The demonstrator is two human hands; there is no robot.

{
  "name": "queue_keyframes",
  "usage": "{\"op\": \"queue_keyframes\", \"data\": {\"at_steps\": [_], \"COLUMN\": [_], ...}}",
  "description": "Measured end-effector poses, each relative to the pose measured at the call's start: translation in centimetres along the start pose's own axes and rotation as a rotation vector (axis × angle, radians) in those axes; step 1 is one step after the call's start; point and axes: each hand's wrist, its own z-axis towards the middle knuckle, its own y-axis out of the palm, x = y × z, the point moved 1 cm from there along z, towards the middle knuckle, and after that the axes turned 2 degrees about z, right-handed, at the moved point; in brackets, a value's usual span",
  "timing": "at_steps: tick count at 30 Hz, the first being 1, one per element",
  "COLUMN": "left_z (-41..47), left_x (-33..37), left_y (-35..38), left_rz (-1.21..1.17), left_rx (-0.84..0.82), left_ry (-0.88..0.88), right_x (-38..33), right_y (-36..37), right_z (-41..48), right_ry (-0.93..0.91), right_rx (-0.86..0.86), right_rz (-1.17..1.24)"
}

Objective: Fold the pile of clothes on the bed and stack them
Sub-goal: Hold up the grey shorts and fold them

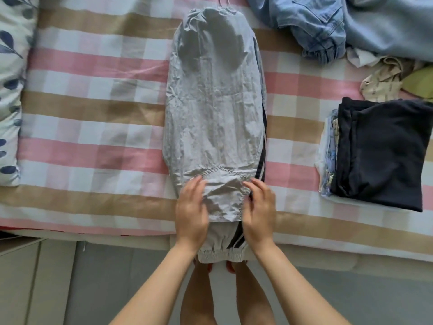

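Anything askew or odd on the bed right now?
Minor only. The grey trousers overrun the bed: their elastic cuffs hang past the near edge. In the folded stack, lower pieces stick out left of the dark top garment. No damage visible.

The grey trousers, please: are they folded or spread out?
Half folded: the grey trousers lie leg on leg, full length, cuff over the bed edge.

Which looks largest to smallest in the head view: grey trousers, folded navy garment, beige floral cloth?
1. grey trousers
2. folded navy garment
3. beige floral cloth, partly hidden under other clothes, so its full size is unsure
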Motion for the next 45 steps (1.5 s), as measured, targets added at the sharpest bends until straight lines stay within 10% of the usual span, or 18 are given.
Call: {"op": "queue_keyframes", "data": {"at_steps": [3, 8, 15, 28, 30, 33, 35, 38, 45], "left_z": [3.1, 6.2, 11.4, 28.6, 30.2, 33.7, 37.2, 43.0, 46.5], "left_x": [0.7, -2.4, -0.2, -2.8, -2.9, -1.5, -0.7, -0.7, 0.5], "left_y": [2.1, 3.5, 0.8, 2.5, 2.4, 1.3, 0.2, -0.3, -1.7], "left_rz": [0.300, 0.659, 0.284, 0.692, 0.650, 0.424, 0.191, -0.159, -0.597], "left_rx": [-0.295, -0.683, -0.242, -0.558, -0.508, -0.004, 0.218, 0.004, -0.594], "left_ry": [0.215, 0.083, 0.186, 0.156, 0.205, 0.395, 0.166, -0.275, -0.303], "right_x": [-0.5, 3.9, -0.9, -1.6, -1.6, -3.7, -5.3, -6.5, -5.2], "right_y": [2.6, 3.4, 2.3, 6.7, 6.7, 6.1, 5.8, 5.9, 5.5], "right_z": [3.5, 6.4, 10.2, 30.1, 30.9, 33.3, 36.4, 42.1, 44.7], "right_ry": [-0.216, -0.050, -0.284, -0.133, -0.167, -0.295, -0.225, 0.074, 0.294], "right_rx": [-0.363, -0.587, -0.223, -0.467, -0.383, -0.023, 0.170, -0.033, -0.257], "right_rz": [-0.255, -0.671, -0.375, -0.722, -0.698, -0.429, -0.271, -0.023, 0.015]}}
